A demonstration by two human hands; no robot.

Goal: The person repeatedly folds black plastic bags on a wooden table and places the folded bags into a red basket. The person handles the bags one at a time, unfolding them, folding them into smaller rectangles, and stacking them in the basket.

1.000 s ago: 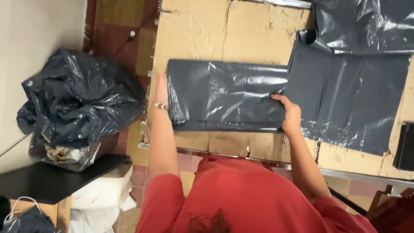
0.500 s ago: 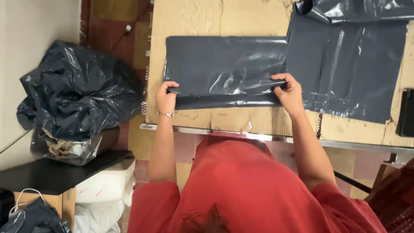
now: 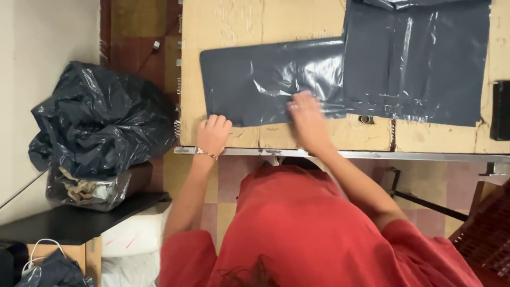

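A folded dark grey plastic bag [image 3: 265,79] lies flat on the cardboard-covered table [image 3: 234,21]. My left hand [image 3: 212,134] rests at the bag's near left corner, fingers curled on the table edge of it. My right hand [image 3: 307,118], blurred by motion, lies flat on the bag's lower middle with fingers spread. A larger dark grey plastic sheet [image 3: 419,58] lies spread to the right, overlapping the folded bag's right end.
A bulging black bin bag [image 3: 101,119] sits on a low black shelf [image 3: 74,218] to the left, over a clear bag of scraps [image 3: 85,188]. A black object [image 3: 500,109] lies at the table's right edge. The table has a metal front rail [image 3: 372,155].
My right hand has slid left from the bag's right end to its lower middle. My left hand has dropped to the near left corner. The view has shifted slightly.
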